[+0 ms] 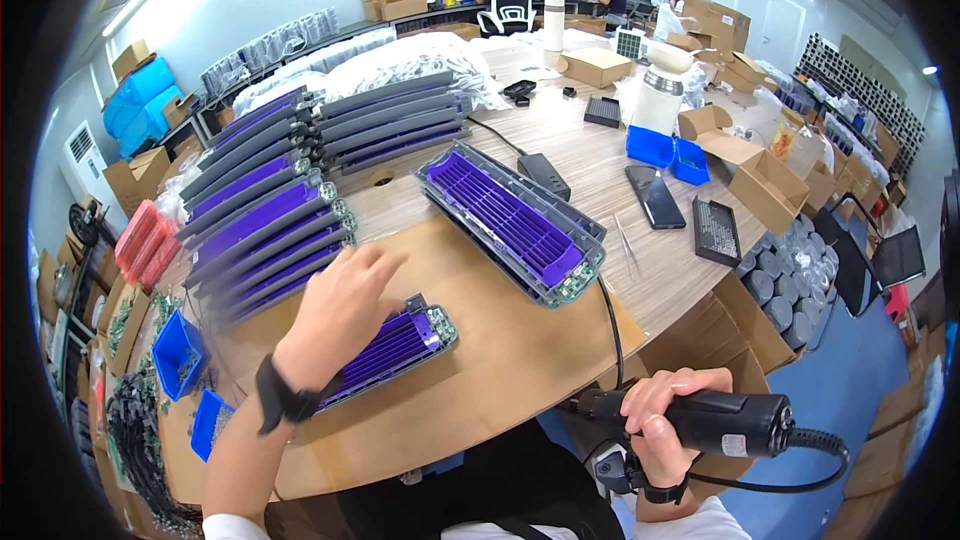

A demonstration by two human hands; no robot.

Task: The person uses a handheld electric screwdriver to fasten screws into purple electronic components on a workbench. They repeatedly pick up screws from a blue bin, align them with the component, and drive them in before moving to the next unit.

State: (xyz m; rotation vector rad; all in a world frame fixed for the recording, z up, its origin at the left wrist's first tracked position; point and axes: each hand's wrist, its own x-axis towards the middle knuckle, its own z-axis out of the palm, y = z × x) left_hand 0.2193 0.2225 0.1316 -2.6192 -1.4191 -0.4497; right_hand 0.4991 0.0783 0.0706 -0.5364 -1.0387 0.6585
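My right hand (662,420) is wrapped round a black corded power tool (735,422), seemingly an electric screwdriver, held off the table's near right edge. Its tip end is dark and hard to make out. My left hand (345,300) hovers over or touches a grey and purple slatted housing (395,348) lying on cardboard; its fingers are partly stretched out and nothing shows in them. A small green circuit board (438,326) sits at that housing's right end. Beyond it lies a second slatted housing (505,220), also with a board at its near end.
Rows of similar housings (265,208) stand at the left. Blue bins (178,355) sit near the left edge. A phone (655,197), a black adapter (545,176), tweezers (628,245) and a black tray (716,230) lie right. Cardboard boxes (768,185) crowd the right side.
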